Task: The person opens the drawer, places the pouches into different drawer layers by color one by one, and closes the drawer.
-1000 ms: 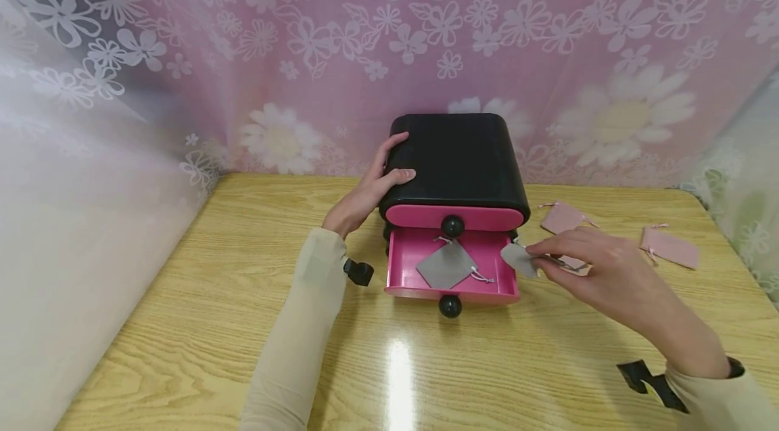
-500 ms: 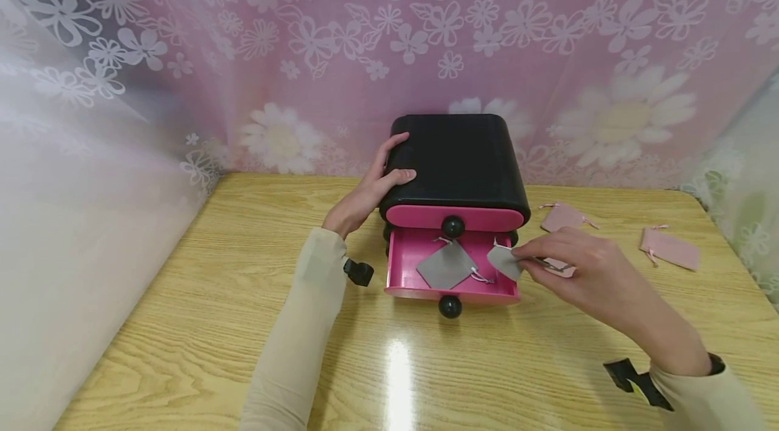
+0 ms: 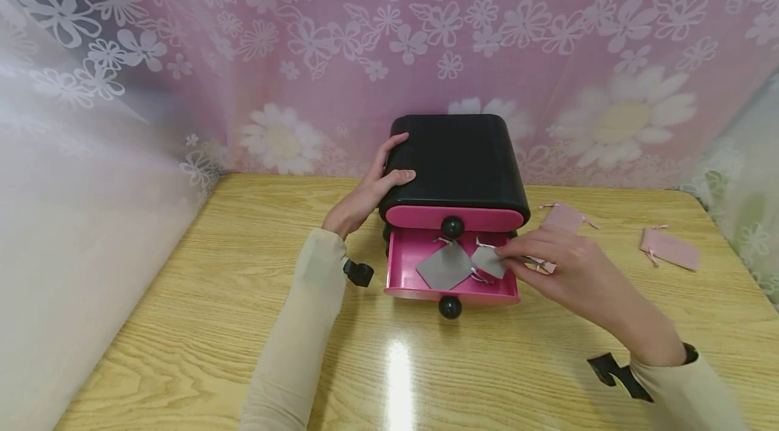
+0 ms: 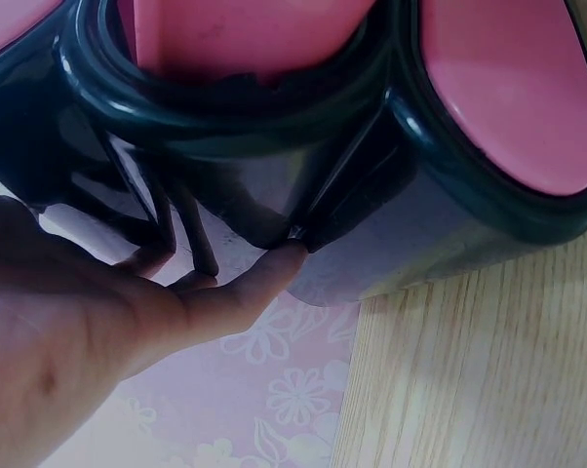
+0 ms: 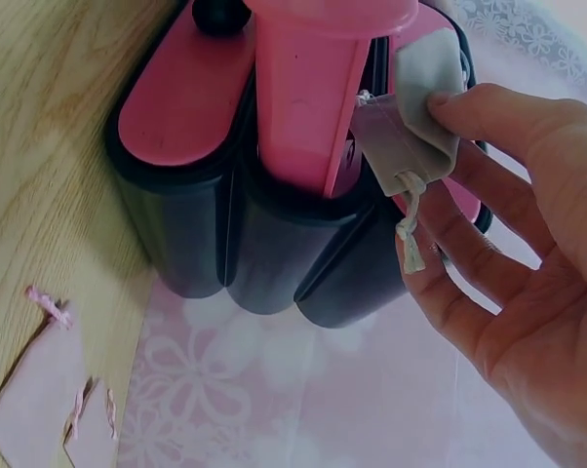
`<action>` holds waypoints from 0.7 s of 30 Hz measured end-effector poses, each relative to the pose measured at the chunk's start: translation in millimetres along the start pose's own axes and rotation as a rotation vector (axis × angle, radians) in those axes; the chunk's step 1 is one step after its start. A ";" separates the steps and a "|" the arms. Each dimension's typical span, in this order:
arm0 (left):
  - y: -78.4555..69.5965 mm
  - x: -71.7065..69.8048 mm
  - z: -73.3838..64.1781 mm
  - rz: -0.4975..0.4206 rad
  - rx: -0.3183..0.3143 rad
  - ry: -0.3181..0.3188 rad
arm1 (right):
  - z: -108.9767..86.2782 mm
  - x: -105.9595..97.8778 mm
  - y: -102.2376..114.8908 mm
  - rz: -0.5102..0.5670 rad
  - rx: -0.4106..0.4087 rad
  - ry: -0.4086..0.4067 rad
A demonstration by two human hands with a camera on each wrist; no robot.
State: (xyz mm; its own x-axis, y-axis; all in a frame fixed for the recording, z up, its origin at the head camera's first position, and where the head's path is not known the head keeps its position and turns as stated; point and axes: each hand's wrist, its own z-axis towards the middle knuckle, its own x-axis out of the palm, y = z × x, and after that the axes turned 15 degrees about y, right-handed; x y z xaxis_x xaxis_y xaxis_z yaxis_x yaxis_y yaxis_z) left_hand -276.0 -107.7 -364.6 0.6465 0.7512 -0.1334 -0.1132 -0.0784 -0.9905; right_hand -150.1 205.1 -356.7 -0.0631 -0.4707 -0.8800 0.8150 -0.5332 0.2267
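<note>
A black drawer unit (image 3: 456, 157) with pink drawers stands on the table. My left hand (image 3: 362, 197) rests against its left side, the thumb and a fingertip lying on the top; the other fingers are hidden in the head view. Below the top drawer, a pink drawer (image 3: 399, 262) is pulled out. A grey drawstring pouch (image 3: 443, 266) lies flat in it. My right hand (image 3: 569, 265) pinches another grey drawstring pouch (image 3: 488, 262) above the drawer's right part. In the right wrist view, this pouch (image 5: 425, 93) is bent between thumb and fingers, its cords dangling.
Right of the unit lie two pink pouches, one farther back (image 3: 562, 216) and partly behind my hand, the other (image 3: 669, 247) farther right. The pulled-out drawer's black knob (image 3: 450, 307) juts toward me. A flowered curtain (image 3: 341, 65) hangs behind the table (image 3: 243, 323).
My right hand has moved left with the grey pouch, from beside the drawer's right wall to over its inside. The left hand and the drawer unit have stayed put.
</note>
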 end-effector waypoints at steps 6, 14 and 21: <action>0.3 -0.4 0.3 0.002 -0.001 -0.003 | 7.0 5.5 -1.3 0.036 -0.036 -0.002; -0.2 0.4 0.7 0.002 -0.001 -0.008 | 16.9 12.7 -1.8 0.095 -0.105 -0.017; 0.6 0.0 1.7 -0.002 0.002 -0.006 | 21.2 17.7 -0.4 0.101 -0.079 0.011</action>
State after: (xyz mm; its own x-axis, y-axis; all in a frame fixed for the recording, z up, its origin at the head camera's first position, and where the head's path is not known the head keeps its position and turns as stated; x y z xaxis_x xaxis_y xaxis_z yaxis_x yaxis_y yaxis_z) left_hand -277.3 -106.6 -365.1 0.6419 0.7555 -0.1309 -0.1133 -0.0753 -0.9907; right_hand -163.8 182.1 -363.5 0.0273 -0.5109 -0.8592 0.8597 -0.4266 0.2810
